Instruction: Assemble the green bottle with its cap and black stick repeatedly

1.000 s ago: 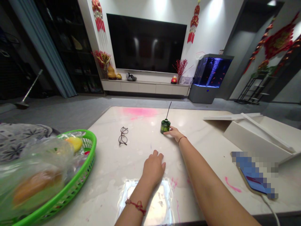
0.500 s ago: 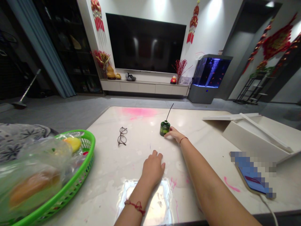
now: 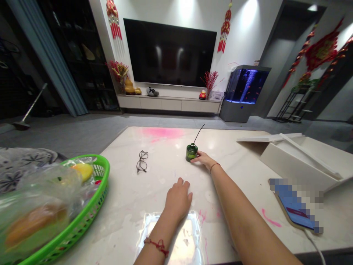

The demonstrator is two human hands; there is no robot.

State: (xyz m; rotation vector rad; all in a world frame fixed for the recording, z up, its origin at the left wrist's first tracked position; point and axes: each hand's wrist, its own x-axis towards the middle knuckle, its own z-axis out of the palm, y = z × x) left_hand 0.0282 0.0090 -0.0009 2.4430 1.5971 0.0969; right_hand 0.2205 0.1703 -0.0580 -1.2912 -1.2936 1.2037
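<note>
A small dark green glass diffuser bottle (image 3: 191, 152) stands near the middle of the marble-look table, with one thin black reed (image 3: 199, 134) slanting up to the right from its neck. My right hand (image 3: 203, 159) reaches forward and grips its right side, thumb in front, the other fingers partly hidden behind the glass. My left hand (image 3: 178, 197) rests on the tabletop nearer to me, fingers loosely stretched and holding nothing. Under my left forearm lies a shiny clear-edged sheet (image 3: 190, 235). To the left of the bottle are folded-open eyeglasses (image 3: 142, 162).
A green plastic basket (image 3: 103, 173) with bagged food stands at the left. On the right are an open white box (image 3: 292, 165) and a phone (image 3: 295, 206) with a cable. Pink stains (image 3: 162, 132) mark the table (image 3: 118, 206). A television and fish tank stand beyond.
The view has shifted slightly. The reed leans a little farther right over the bottle. My right hand stays at the bottle and my left hand keeps its place on the table.
</note>
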